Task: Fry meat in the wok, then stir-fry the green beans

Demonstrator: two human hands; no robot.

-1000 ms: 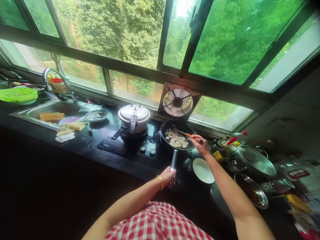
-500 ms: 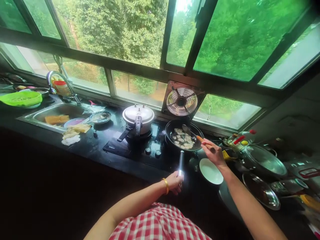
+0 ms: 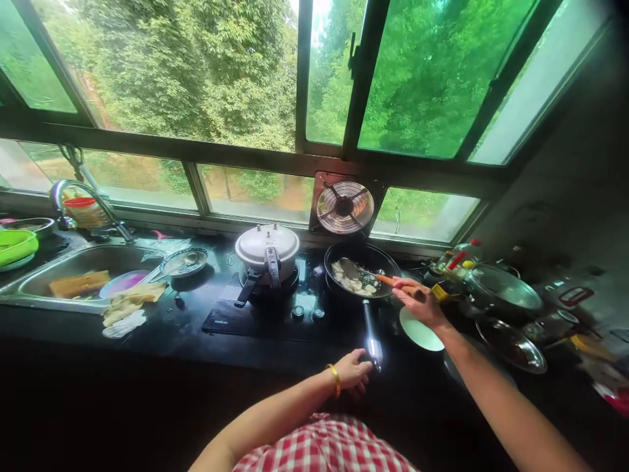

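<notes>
A dark frying pan sits on the stove's right burner with pale food pieces in it. My right hand is closed around the orange-brown handle of a spatula, whose dark blade lies among the pieces at the pan's left. The pan handle points toward me. Just left of its end, my left hand is off the handle, fingers loosely apart and holding nothing. Right of the handle stands a pale bowl, partly hidden by my right hand and wrist.
A pressure cooker stands on the left burner, its handle toward me. Further left are a patterned plate, a cloth and a sink. A fan is behind the pan. Bottles, a large pot and a lid crowd the right.
My left hand has let go of the pan handle. The spatula blade has moved toward the pan's left side, and the food pieces lie differently. The camera view has shifted.
</notes>
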